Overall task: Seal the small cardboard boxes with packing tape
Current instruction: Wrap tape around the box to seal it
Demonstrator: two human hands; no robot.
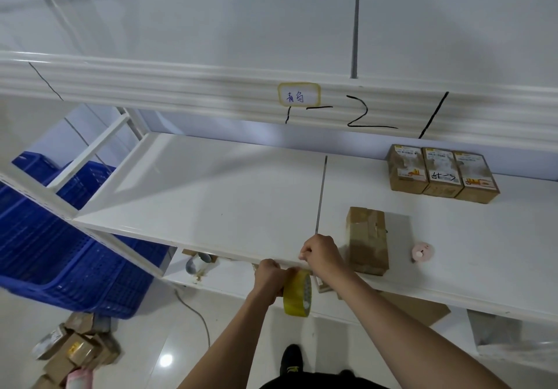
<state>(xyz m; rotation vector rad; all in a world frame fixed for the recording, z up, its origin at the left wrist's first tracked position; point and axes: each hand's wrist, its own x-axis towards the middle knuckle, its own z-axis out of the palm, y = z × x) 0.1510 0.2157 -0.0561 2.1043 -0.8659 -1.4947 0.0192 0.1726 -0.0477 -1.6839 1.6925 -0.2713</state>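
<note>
A yellowish roll of packing tape (pixel 298 293) hangs just below the front edge of the white shelf (pixel 211 189). My left hand (pixel 267 280) grips the roll from its left side. My right hand (pixel 321 252) is closed just above it at the shelf edge, pinching what looks like the tape's free end. A small cardboard box (pixel 367 239) with tape across its top lies on the shelf right of my right hand. Three more small boxes (pixel 442 172) stand in a row at the back right.
A small pink reel (pixel 422 252) lies right of the near box. Blue plastic crates (pixel 60 237) stand at the left beside the shelf frame. Several small boxes (pixel 72 352) lie on the floor at lower left. A lower shelf holds flat cardboard (pixel 422 307).
</note>
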